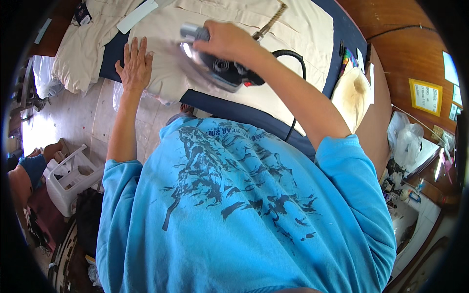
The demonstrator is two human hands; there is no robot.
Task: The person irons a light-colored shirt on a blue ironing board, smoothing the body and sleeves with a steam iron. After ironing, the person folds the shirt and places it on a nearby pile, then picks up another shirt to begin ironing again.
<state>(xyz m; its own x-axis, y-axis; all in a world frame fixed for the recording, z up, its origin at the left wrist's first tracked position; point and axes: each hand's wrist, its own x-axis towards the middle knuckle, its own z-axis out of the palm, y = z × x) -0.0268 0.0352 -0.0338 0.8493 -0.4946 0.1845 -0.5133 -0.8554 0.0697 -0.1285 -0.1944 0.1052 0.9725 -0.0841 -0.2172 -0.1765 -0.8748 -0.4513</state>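
A steam iron (215, 68), blurred by motion, is in my right hand (229, 41), whose fingers wrap round its handle. Under it a cream garment (288, 73) is spread over a table with a dark blue cover (229, 113). I cannot tell whether the iron's sole touches the cloth. To the left, my left hand (136, 66) lies flat with fingers stretched out, at the garment's near left edge. A black cord (304, 73) loops to the right behind the iron. Beside the garment's drawstring (273, 19) the cloth shows seams.
More cream cloth (80, 58) hangs off the table's left end, near a white paper strip (137, 16). A scorched cream pad (354, 90) sits at the right edge. White plastic stool (73, 180) and another person's legs (34, 171) are at left. Plastic bags (406, 139) hang at right.
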